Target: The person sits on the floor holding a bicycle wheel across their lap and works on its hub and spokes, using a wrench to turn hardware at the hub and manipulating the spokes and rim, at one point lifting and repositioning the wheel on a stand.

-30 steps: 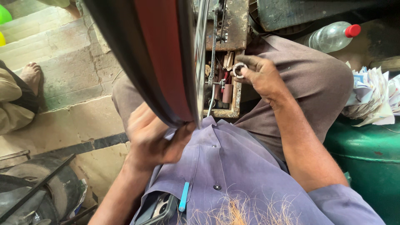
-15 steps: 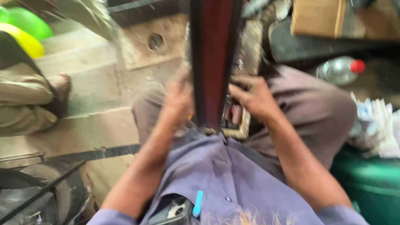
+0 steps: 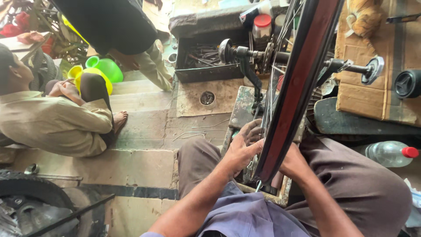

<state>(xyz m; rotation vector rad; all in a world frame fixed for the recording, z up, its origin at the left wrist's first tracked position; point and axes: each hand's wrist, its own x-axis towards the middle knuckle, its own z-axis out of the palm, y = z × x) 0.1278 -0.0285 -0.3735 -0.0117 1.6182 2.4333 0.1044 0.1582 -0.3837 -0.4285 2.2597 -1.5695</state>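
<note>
— What is changed since half a second ago?
— The bicycle wheel (image 3: 293,87) is now seen tilted on its truing stand (image 3: 247,70); the left hand (image 3: 244,147) is wrapped on the rim.
— The right hand (image 3: 293,163)?
— Pressed against it; grip cannot be told.
— Packages?
— A clear, red-capped bottle (image 3: 388,152) lies right; brown cardboard (image 3: 377,94) above.

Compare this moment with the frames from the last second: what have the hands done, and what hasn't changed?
The right hand left the small ring it held by the stand and came to the wheel rim. The left hand moved up off the shirt to the rim's other side. Both now flank the wheel. The wheel stays in the truing stand; the plastic bottle lies where it was.
</note>
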